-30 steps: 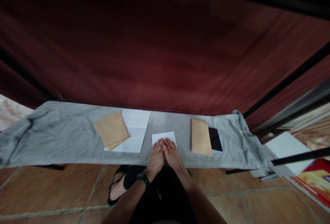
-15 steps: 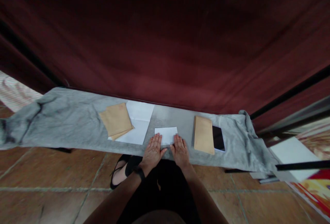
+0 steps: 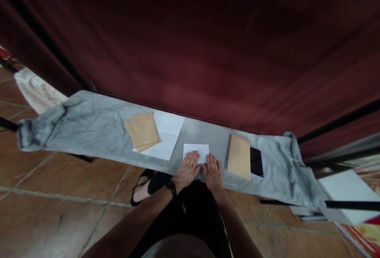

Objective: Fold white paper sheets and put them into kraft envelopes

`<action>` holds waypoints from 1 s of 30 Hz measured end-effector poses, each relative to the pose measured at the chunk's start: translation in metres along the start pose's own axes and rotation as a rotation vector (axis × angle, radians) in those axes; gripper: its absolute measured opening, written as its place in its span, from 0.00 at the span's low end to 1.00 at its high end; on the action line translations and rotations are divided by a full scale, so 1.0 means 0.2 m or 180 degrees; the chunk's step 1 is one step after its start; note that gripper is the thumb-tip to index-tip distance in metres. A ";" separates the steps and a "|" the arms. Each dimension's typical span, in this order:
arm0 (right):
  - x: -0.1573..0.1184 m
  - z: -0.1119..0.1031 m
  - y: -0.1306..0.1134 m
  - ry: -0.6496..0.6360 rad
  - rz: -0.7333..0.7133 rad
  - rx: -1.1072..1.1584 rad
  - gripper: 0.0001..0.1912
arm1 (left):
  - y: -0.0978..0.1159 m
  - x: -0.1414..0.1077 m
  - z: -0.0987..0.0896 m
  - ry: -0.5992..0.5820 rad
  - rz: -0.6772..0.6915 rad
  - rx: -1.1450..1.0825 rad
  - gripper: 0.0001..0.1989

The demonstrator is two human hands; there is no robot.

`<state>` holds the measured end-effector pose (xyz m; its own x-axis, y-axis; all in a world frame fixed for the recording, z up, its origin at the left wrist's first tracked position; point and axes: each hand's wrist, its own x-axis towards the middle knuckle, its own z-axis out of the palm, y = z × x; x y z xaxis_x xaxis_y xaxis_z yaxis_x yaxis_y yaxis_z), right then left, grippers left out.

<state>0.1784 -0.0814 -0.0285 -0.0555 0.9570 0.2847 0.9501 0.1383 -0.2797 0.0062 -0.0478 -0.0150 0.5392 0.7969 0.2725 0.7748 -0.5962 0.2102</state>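
Paper [image 3: 202, 151] lies under left fingers [image 3: 191, 157]; right fingers [image 3: 212, 163] seemingly touch 1 edge.

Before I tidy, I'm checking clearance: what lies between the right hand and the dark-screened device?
The brown paper stack on grey cloth, in the head view.

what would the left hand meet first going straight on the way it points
Beyond the white paper it touches, the left hand would cross gray cloth and probably first meet the dark red fabric; depth is unclear.

Grey-draped table [image 3: 92, 127]: white sheet [image 3: 166, 141] under brown envelopes [image 3: 145, 129], small white paper [image 3: 196, 147], brown stack [image 3: 240, 157], phone [image 3: 257, 163].
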 end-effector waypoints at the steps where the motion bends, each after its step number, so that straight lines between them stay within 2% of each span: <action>1: 0.00 0.00 0.00 -0.0003 -0.0003 -0.0017 0.27 | 0.01 0.02 0.01 -0.0045 0.0071 -0.0047 0.27; 4: 0.00 -0.01 -0.01 -0.0006 -0.0028 -0.0060 0.27 | 0.03 0.07 0.04 -0.0194 0.0244 -0.0165 0.27; 7: 0.00 -0.01 -0.01 0.0018 -0.0045 -0.0092 0.28 | -0.01 0.11 0.04 -0.0307 0.0340 -0.0208 0.27; 13: -0.01 0.02 0.02 0.0024 -0.0047 -0.0064 0.27 | -0.15 0.12 0.02 -0.0141 -0.0172 -0.0097 0.29; 16: 0.01 0.04 0.00 0.0106 0.0031 -0.0010 0.27 | -0.18 0.11 0.02 -0.0055 -0.0312 -0.0019 0.29; 20: 0.10 0.06 -0.07 0.0232 0.0191 0.0063 0.27 | -0.19 0.10 0.01 -0.0056 -0.0296 0.0070 0.29; 25: 0.29 0.11 -0.19 -0.0245 -0.0229 0.0205 0.27 | -0.20 0.11 0.02 -0.0138 -0.0184 0.0136 0.28; 30: 0.34 0.16 -0.17 -0.0341 -0.0226 0.0085 0.27 | -0.21 0.11 0.03 -0.0183 -0.0182 0.0218 0.28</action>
<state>0.1323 -0.0138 -0.0293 -0.1563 0.9661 0.2056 0.9341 0.2122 -0.2870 -0.0126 -0.0039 -0.0241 0.5100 0.8349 0.2070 0.8246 -0.5430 0.1587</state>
